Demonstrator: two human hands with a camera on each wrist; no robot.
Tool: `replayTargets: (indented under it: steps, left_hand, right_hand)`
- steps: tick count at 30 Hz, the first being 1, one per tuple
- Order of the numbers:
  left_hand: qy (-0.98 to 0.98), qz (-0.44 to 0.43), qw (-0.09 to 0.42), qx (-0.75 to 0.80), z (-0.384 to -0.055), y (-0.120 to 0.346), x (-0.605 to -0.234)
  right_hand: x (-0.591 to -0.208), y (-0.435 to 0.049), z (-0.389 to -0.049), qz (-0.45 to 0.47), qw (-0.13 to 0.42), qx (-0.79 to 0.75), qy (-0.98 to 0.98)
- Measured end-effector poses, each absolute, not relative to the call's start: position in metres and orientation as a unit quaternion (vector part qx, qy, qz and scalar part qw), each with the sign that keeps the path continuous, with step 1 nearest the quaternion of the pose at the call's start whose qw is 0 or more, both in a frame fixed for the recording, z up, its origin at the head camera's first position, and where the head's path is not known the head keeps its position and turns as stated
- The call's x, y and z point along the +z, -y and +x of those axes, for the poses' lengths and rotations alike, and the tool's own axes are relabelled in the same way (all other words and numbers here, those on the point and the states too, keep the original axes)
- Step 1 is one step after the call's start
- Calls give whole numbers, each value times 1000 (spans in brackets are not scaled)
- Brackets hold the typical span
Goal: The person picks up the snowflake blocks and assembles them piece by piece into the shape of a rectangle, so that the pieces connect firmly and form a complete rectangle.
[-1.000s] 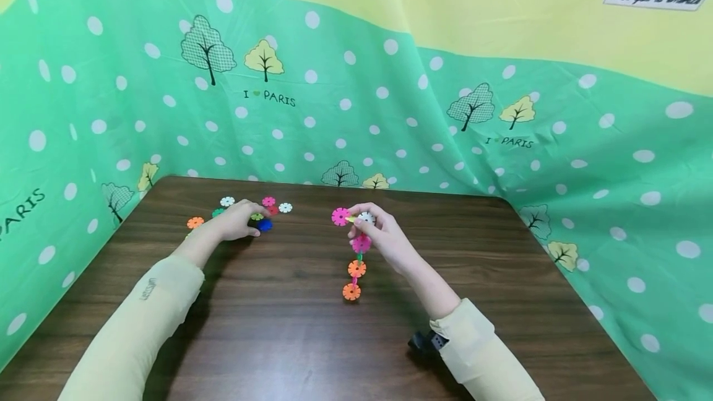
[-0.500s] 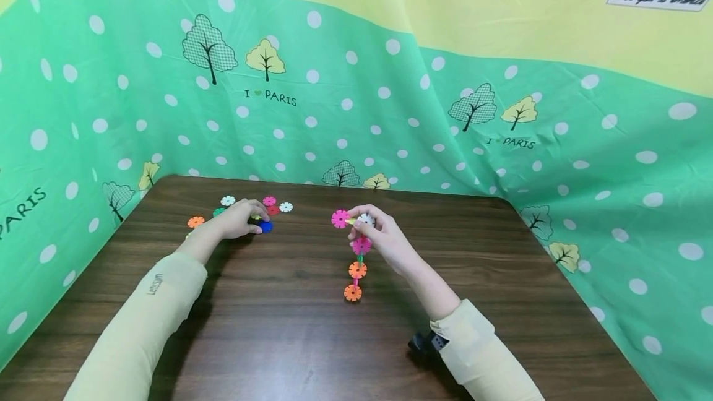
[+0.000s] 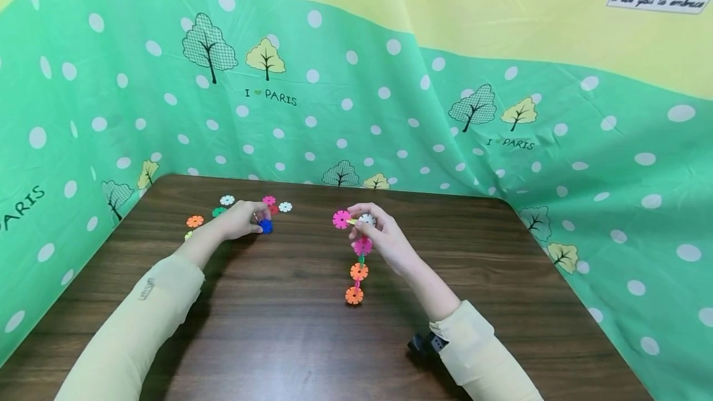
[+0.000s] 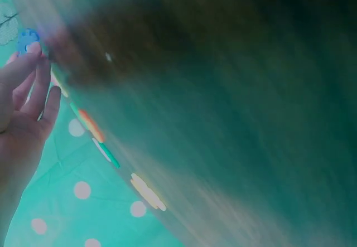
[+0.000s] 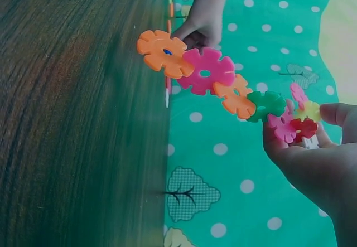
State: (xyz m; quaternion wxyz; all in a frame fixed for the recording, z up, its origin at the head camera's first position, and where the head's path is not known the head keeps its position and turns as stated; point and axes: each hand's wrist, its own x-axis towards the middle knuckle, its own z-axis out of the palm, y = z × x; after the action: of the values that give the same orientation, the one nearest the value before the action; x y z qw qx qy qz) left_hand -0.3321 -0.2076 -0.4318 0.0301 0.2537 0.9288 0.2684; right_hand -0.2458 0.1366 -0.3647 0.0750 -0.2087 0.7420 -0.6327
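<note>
- Chain of flower discs (image 5: 237, 105): count 1; 9 linked pieces made out (3 pink, 2 orange, 1 each green, red, white, yellow). Runs from the right hand toward the person, over the tabletop (image 3: 289, 314); near-end contact with the wood cannot be told.
- Hands: count 2. Right hand (image 3: 387, 240) grips the chain's far end between thumb and fingers. Left hand (image 3: 241, 220) pinches 1 blue disc (image 3: 266, 226).
- Black device (image 3: 427, 343): count 1, at the right cuff (image 3: 465, 333).
- Loose, 7 in view. Left group: 1 white disc (image 3: 227, 200), 1 green disc (image 3: 219, 211), 1 orange disc (image 3: 194, 221), 1 yellow disc (image 3: 189, 235), partly hidden. Beyond the left fingers: 1 pink disc (image 3: 269, 200), 1 red disc (image 3: 273, 209), 1 second white disc (image 3: 285, 207).
</note>
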Motion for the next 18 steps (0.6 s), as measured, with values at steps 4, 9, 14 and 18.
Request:
replayTargets:
  steps: [4, 9, 14, 18]
  left_hand:
    - [-923, 245, 16, 296, -329, 205, -426]
    - [-917, 239, -6, 320, -325, 201, -419]
    - [-909, 246, -39, 335, -317, 193, -410]
    - [-908, 248, -63, 332, -309, 185, -400]
  right_hand:
    - [-362, -138, -243, -211, 72, -633, -741]
    - [-363, -138, -246, -206, 71, -637, -740]
    - [-363, -139, -246, -206, 70, -642, -736]
    - [-364, -139, -247, -210, 73, -649, -728]
